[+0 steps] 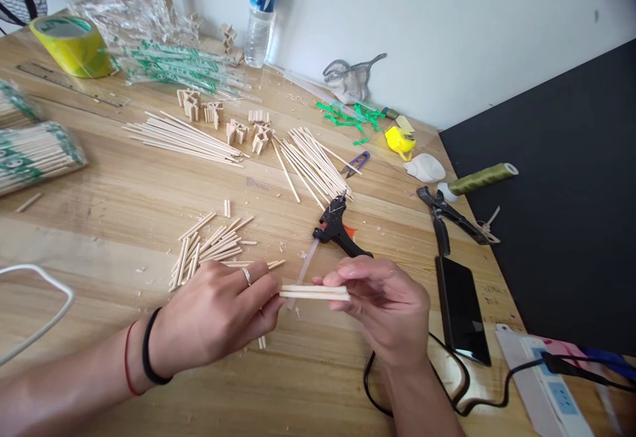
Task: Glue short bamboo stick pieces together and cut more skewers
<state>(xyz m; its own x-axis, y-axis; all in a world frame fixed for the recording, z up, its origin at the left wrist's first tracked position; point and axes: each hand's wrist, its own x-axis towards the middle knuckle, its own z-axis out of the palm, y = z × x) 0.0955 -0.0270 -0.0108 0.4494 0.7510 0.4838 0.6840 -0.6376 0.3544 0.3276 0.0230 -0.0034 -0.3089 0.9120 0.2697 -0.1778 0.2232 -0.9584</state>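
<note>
Between my two hands are short wooden sticks (314, 292), lying side by side and level above the table. My left hand (218, 308) pinches their left end, with a ring on one finger and two bands at the wrist. At the other end my right hand (382, 304) closes its fingertips on them. Just beyond the hands, a black hot glue gun (340, 225) lies on its side with a clear glue stick (309, 261) in its back. A loose pile of cut short sticks (213, 245) sits past my left hand, which covers part of it.
Long sticks (313, 162) and small glued stick pieces (236, 132) lie farther back. To the right are pliers (440, 215), a phone (462, 308), a power strip (551, 377) and a black cable. Snips (355, 163), yellow tape (74, 46) and a bottle (261, 20) stand or lie behind.
</note>
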